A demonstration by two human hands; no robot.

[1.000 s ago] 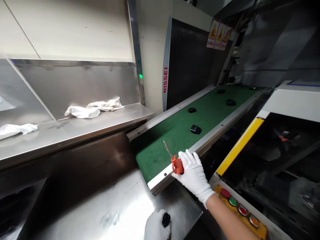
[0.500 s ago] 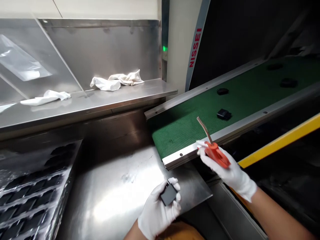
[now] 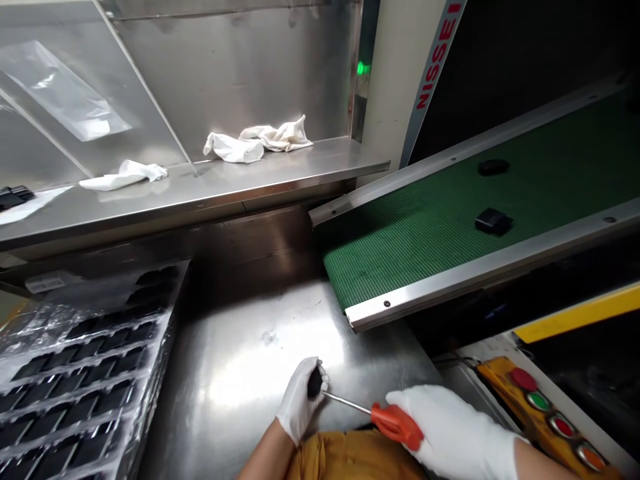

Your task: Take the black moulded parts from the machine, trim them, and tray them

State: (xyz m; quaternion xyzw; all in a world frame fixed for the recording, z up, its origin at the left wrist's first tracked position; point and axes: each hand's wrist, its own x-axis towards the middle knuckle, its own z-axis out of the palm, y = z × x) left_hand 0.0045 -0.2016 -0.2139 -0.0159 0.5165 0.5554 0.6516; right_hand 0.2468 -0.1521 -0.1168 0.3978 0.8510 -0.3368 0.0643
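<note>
In a white glove, my left hand (image 3: 301, 399) is closed round a small black part (image 3: 315, 383) above the steel table, low in the middle of the view. My right hand (image 3: 445, 427), also gloved, grips a tool with an orange-red handle (image 3: 397, 425) and a thin metal shaft. The shaft points left, and its tip is at the black part by my left fingers; whether it touches cannot be made out. On the green conveyor belt (image 3: 410, 247) lie a black block (image 3: 493, 221) and another black piece (image 3: 493, 167) farther back.
A plastic-covered tray (image 3: 173, 327) with several black parts stands at the left on the steel table (image 3: 225, 347). White gloves (image 3: 234, 148) lie on the steel ledge (image 3: 200, 193). At the lower right is a yellow panel (image 3: 505, 380) with buttons, below a yellow bar (image 3: 580, 313).
My right hand has come down and the tool's shaft has swung from upward to leftward, its tip at the black part. My left hand has turned and closed more. The view has shifted.
</note>
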